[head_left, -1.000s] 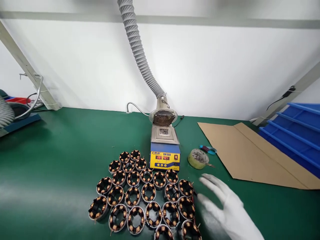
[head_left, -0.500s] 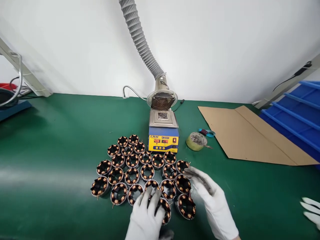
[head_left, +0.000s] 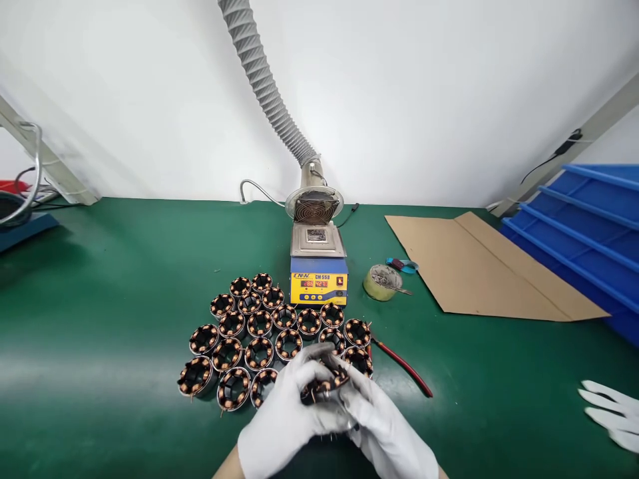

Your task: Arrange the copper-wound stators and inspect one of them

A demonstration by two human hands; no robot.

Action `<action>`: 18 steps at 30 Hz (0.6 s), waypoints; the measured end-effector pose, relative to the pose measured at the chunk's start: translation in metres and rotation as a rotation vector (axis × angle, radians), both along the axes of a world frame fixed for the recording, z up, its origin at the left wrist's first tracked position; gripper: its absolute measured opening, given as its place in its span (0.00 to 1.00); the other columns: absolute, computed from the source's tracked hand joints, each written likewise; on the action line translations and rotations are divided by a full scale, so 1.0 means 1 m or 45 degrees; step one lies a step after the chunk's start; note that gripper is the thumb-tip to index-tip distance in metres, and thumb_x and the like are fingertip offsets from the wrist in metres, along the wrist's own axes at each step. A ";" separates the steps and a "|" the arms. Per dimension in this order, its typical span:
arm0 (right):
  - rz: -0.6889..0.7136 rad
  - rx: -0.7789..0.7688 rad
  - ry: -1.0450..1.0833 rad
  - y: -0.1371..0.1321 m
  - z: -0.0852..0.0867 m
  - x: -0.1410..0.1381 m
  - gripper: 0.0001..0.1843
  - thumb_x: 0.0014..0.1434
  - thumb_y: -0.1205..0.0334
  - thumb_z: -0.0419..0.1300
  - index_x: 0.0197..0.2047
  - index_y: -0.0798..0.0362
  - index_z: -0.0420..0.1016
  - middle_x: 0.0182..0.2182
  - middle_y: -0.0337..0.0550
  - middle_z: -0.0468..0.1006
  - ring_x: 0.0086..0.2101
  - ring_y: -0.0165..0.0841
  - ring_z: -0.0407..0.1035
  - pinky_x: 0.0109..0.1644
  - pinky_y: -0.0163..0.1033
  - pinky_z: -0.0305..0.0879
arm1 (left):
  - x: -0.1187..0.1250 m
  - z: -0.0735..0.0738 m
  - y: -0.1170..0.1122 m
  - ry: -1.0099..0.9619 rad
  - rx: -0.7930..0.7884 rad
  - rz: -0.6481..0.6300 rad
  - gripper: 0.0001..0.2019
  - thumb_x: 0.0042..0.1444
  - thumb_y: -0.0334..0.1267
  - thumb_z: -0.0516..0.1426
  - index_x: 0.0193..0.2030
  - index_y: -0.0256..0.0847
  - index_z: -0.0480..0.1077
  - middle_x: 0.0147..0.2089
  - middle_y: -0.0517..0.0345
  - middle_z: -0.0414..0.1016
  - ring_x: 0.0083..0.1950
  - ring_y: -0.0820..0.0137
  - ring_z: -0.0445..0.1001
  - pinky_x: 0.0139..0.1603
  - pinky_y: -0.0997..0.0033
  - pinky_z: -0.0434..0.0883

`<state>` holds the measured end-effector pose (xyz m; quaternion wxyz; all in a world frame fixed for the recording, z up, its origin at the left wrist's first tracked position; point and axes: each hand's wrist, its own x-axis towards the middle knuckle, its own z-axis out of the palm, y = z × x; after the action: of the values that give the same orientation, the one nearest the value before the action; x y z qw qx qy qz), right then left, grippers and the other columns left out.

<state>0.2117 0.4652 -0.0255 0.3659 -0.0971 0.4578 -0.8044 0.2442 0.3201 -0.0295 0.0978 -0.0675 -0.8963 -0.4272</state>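
One wound stator [head_left: 324, 384] is held low in the middle of the frame, gripped between two white-gloved hands. The left hand [head_left: 282, 426] is curled around its left side and the right hand [head_left: 387, 432] is closed on its right side, with fingers of both wrapped over the rim, so the piece is lifted just in front of the cluster.

The cluster of stators [head_left: 259, 326] is spread on the green mat [head_left: 100, 319] in the lower centre; about eighteen can be counted lying flat, touching or nearly touching one another, though those next to the hands are partly hidden and the count is not certain.

One blue and yellow solder pot [head_left: 318, 269] is placed just behind the cluster at the centre of the frame, and two red number displays are seen on its front. One ribbed grey hose [head_left: 259, 73] is brought down from the upper left to a round grille directly behind the pot.

One roll of tape [head_left: 380, 283] is set just right of the pot. One red-handled tool [head_left: 399, 362] is laid on the mat right of the cluster. One cardboard sheet [head_left: 489, 273] is spread at the right, beside blue bins [head_left: 589, 226] at the right edge. Gloved fingers of another person [head_left: 612, 409] are seen at the lower right edge.
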 end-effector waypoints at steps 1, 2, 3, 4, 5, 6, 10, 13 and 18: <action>-0.029 -0.015 -0.088 -0.001 0.001 0.002 0.26 0.51 0.49 0.64 0.52 0.46 0.69 0.46 0.46 0.75 0.46 0.38 0.70 0.52 0.45 0.64 | -0.001 -0.001 0.001 0.040 -0.003 0.013 0.19 0.44 0.37 0.65 0.44 0.42 0.69 0.58 0.47 0.67 0.56 0.62 0.69 0.52 0.66 0.72; -0.047 -0.041 -0.159 -0.002 0.001 0.004 0.23 0.52 0.50 0.63 0.51 0.47 0.70 0.44 0.46 0.76 0.44 0.38 0.71 0.51 0.45 0.65 | 0.000 -0.002 0.001 0.095 -0.028 -0.001 0.26 0.41 0.38 0.66 0.49 0.40 0.67 0.59 0.44 0.65 0.59 0.60 0.66 0.54 0.64 0.71; -0.062 -0.078 -0.208 -0.002 0.000 0.006 0.22 0.52 0.50 0.63 0.50 0.47 0.71 0.43 0.45 0.76 0.43 0.37 0.72 0.49 0.45 0.67 | 0.002 -0.003 0.000 0.144 -0.072 -0.035 0.34 0.39 0.38 0.67 0.54 0.38 0.63 0.60 0.41 0.64 0.60 0.58 0.64 0.56 0.61 0.69; -0.067 -0.113 -0.240 -0.002 -0.001 0.008 0.22 0.52 0.51 0.64 0.49 0.47 0.72 0.42 0.45 0.77 0.42 0.37 0.72 0.48 0.44 0.68 | 0.004 -0.002 -0.001 0.173 -0.115 -0.082 0.39 0.38 0.37 0.67 0.58 0.38 0.60 0.60 0.41 0.64 0.61 0.58 0.64 0.57 0.59 0.68; -0.075 -0.145 -0.259 -0.002 -0.003 0.009 0.21 0.51 0.51 0.64 0.48 0.47 0.72 0.41 0.44 0.77 0.41 0.37 0.72 0.47 0.44 0.68 | 0.005 0.000 -0.003 0.169 -0.140 -0.142 0.40 0.38 0.37 0.67 0.60 0.40 0.59 0.60 0.43 0.65 0.60 0.58 0.64 0.58 0.58 0.67; -0.086 -0.174 -0.267 -0.003 -0.005 0.010 0.21 0.51 0.51 0.65 0.47 0.47 0.73 0.40 0.44 0.77 0.41 0.37 0.72 0.46 0.43 0.69 | 0.006 0.004 -0.004 0.139 -0.119 -0.199 0.36 0.40 0.38 0.67 0.59 0.43 0.62 0.58 0.47 0.68 0.59 0.59 0.66 0.57 0.59 0.68; -0.091 -0.251 -0.285 -0.010 -0.012 0.013 0.24 0.46 0.58 0.69 0.47 0.49 0.72 0.34 0.41 0.78 0.35 0.33 0.73 0.42 0.38 0.69 | -0.003 0.026 -0.006 -0.057 0.436 -0.189 0.10 0.52 0.47 0.59 0.34 0.45 0.77 0.42 0.55 0.78 0.48 0.62 0.74 0.52 0.64 0.70; -0.044 -0.336 -0.355 -0.015 -0.015 0.016 0.30 0.44 0.57 0.71 0.51 0.51 0.70 0.34 0.44 0.78 0.33 0.34 0.73 0.37 0.38 0.70 | -0.011 0.029 -0.004 -0.265 0.926 0.080 0.16 0.54 0.50 0.55 0.31 0.40 0.76 0.33 0.54 0.78 0.38 0.64 0.75 0.40 0.68 0.73; -0.175 -0.331 -0.435 -0.015 -0.012 0.016 0.25 0.48 0.54 0.68 0.49 0.51 0.71 0.37 0.45 0.77 0.36 0.36 0.73 0.40 0.40 0.69 | -0.006 0.020 0.003 -0.411 1.132 0.191 0.25 0.47 0.51 0.61 0.50 0.40 0.71 0.49 0.51 0.75 0.46 0.62 0.74 0.43 0.69 0.72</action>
<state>0.2273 0.4501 -0.0379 0.3668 0.0255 0.2874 -0.8845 0.2378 0.3226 -0.0091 0.0073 0.1128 -0.6327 -0.7661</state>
